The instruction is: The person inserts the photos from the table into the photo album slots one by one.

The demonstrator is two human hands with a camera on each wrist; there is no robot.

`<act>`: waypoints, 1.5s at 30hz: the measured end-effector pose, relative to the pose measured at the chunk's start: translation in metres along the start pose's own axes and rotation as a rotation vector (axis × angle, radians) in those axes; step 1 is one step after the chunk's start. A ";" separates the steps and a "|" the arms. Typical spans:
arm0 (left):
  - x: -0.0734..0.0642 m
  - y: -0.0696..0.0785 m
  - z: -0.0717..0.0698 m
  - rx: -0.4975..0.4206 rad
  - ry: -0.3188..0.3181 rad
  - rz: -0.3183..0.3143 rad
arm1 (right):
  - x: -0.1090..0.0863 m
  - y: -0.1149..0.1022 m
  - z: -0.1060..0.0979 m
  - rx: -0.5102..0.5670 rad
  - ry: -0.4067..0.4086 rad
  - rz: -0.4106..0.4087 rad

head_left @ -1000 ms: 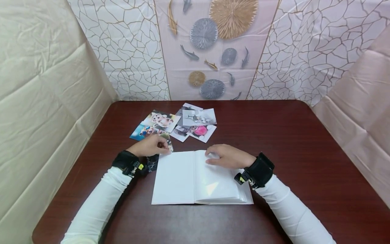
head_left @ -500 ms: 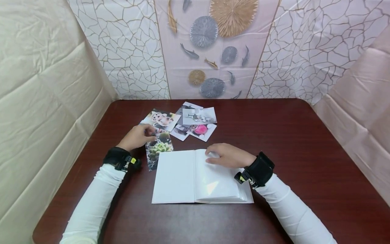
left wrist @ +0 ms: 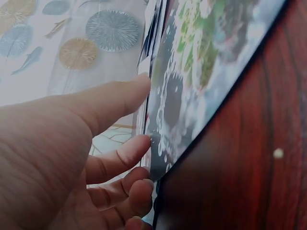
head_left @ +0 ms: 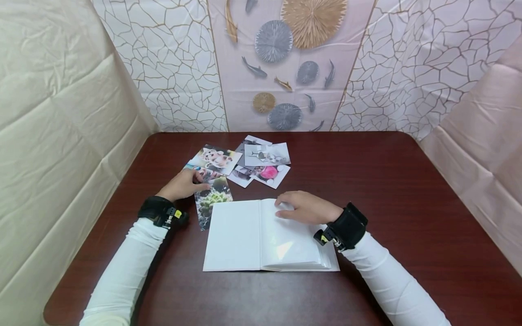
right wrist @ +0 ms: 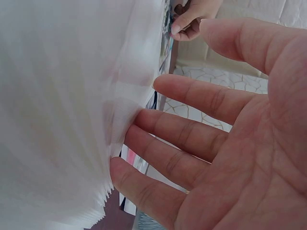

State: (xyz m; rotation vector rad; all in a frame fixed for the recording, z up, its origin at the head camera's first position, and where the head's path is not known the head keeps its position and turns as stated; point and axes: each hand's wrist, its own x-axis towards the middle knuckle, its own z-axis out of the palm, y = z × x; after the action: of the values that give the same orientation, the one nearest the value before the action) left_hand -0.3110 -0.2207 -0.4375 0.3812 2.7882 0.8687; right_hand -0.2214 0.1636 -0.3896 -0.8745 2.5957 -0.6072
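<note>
My left hand is at the upper left corner of a succulent photo. In the left wrist view its thumb and fingers touch the edge of that photo, with a gap between thumb and index finger. The photo's lower right part goes under the white photo album, which lies open on the table. My right hand rests on the album's right page near the top. Its fingers are extended against the edge of the clear sleeves in the right wrist view.
Several loose photos lie overlapped behind the album: a pink animal photo, a pale animal photo and one with a pink ball. The dark red table has cloth-draped sides and a patterned back wall.
My left hand first drew back leftward from the album's corner, uncovering the succulent photo. That photo then shifted slightly toward the front. The right hand has stayed on the page.
</note>
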 end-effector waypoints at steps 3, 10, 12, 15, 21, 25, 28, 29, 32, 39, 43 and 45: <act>0.001 -0.002 0.001 -0.025 -0.010 0.023 | 0.000 0.000 0.000 -0.003 0.001 -0.002; 0.001 0.000 0.003 -0.021 -0.019 0.001 | 0.000 0.000 0.000 -0.004 0.002 0.000; 0.001 0.000 0.003 -0.017 -0.009 0.007 | 0.000 0.000 0.000 -0.001 0.001 0.001; 0.001 0.002 0.003 -0.014 0.014 0.033 | 0.000 0.001 0.000 0.002 -0.002 0.002; -0.001 0.006 -0.002 -0.026 0.031 0.059 | 0.000 0.001 0.000 0.004 -0.002 0.003; -0.002 0.008 -0.005 -0.031 0.066 0.084 | 0.000 0.001 0.000 0.002 -0.003 0.007; -0.003 0.009 -0.009 -0.045 0.108 0.079 | 0.000 0.001 0.000 0.001 -0.003 0.010; -0.003 0.009 -0.010 -0.050 0.125 0.077 | 0.000 0.001 0.000 0.001 -0.002 0.009; -0.005 0.010 -0.013 -0.066 0.174 0.067 | 0.000 0.001 0.000 0.000 -0.002 0.007; -0.008 0.006 -0.019 -0.070 0.315 0.082 | -0.001 -0.001 0.000 0.002 -0.005 0.004; -0.009 0.004 -0.024 -0.085 0.397 0.080 | 0.000 0.000 0.000 -0.002 -0.006 0.001; -0.010 0.004 -0.026 -0.095 0.433 0.074 | 0.000 0.001 0.000 -0.004 -0.004 -0.004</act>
State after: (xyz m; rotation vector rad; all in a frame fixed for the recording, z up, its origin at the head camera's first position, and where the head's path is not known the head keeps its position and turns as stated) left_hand -0.3077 -0.2348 -0.4132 0.3125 3.1183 1.2242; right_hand -0.2219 0.1644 -0.3898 -0.8822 2.5927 -0.6006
